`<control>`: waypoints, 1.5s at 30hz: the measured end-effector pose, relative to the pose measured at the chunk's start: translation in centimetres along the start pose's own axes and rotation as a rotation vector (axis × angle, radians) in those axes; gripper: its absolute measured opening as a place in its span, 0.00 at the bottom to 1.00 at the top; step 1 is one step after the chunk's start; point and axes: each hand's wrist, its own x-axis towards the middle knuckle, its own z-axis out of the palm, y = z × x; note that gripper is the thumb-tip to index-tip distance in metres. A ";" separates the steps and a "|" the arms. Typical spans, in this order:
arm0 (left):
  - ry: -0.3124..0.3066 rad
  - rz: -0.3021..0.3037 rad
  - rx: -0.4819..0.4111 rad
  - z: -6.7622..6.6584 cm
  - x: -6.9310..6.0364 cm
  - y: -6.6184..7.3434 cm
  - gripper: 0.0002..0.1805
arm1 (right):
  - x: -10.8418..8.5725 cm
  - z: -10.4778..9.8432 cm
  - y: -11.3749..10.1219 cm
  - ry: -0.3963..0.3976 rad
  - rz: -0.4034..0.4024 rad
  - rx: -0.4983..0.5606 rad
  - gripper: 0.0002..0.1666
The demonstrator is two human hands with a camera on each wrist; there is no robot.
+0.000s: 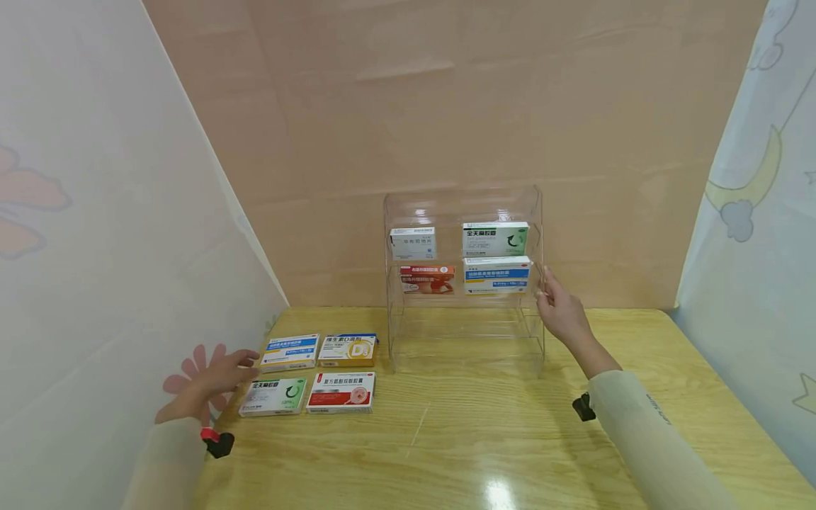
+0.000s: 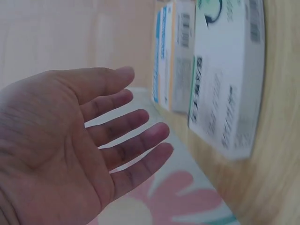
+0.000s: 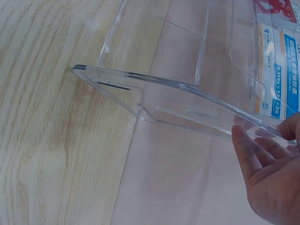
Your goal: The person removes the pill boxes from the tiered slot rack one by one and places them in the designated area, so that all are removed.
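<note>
A clear acrylic display rack (image 1: 465, 329) stands on the table with several medicine boxes on its tiers. My right hand (image 1: 564, 312) holds the rack's right side panel by its edge, thumb and fingers on either side (image 3: 276, 164). Beside the rack, at the left, lie a blue-and-white medicine box (image 1: 290, 352), a yellow vitamin D box (image 1: 348, 350), a green-and-white box (image 1: 273, 397) and a red-and-white box (image 1: 341, 392). My left hand (image 1: 219, 375) hovers left of these with fingers loosely extended, holding nothing; its palm (image 2: 51, 145) shows in the left wrist view.
On the rack sit a white box (image 1: 413, 244), a green-and-white box (image 1: 495, 239), a red box (image 1: 427, 280) and a blue-and-white box (image 1: 496, 275). A patterned cloth (image 1: 127, 177) borders the left side and another cloth (image 1: 752, 248) the right.
</note>
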 end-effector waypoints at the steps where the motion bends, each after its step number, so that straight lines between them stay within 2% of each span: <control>1: 0.014 0.022 0.016 0.1 0.2 0.3 0.31 | 0.0 0.0 0.0 0.003 -0.001 -0.002 0.37; 4: 0.067 0.077 0.077 0.6 0.6 1.6 0.32 | 0.0 0.0 0.0 0.013 -0.010 -0.008 0.37; 8: 0.142 0.165 0.137 1.1 0.7 4.4 0.32 | 0.1 0.0 0.0 0.010 -0.007 -0.001 0.37; 11: 0.174 0.215 0.112 1.6 0.7 6.6 0.31 | 0.0 0.0 -0.1 0.006 0.003 0.005 0.37; 13: 0.194 0.226 0.100 2.0 1.0 7.8 0.31 | 0.0 0.0 -0.1 0.006 0.009 0.006 0.37; 18: 0.235 0.248 0.070 3.1 1.9 10.0 0.31 | -0.1 0.2 -0.1 0.014 0.010 -0.003 0.37; 22: 0.267 0.307 0.057 3.9 2.2 11.5 0.31 | -0.2 0.2 -0.1 0.004 0.015 -0.004 0.37; 26: 0.287 0.369 0.046 4.5 2.4 13.1 0.31 | -0.3 0.2 -0.2 0.002 0.023 -0.006 0.37; 35: 0.268 0.464 0.016 5.4 2.4 17.5 0.32 | -0.1 0.5 0.0 0.019 0.023 -0.010 0.37; 45: 0.302 0.565 -0.007 6.4 3.3 21.3 0.32 | -0.3 0.4 0.0 0.025 0.017 -0.031 0.37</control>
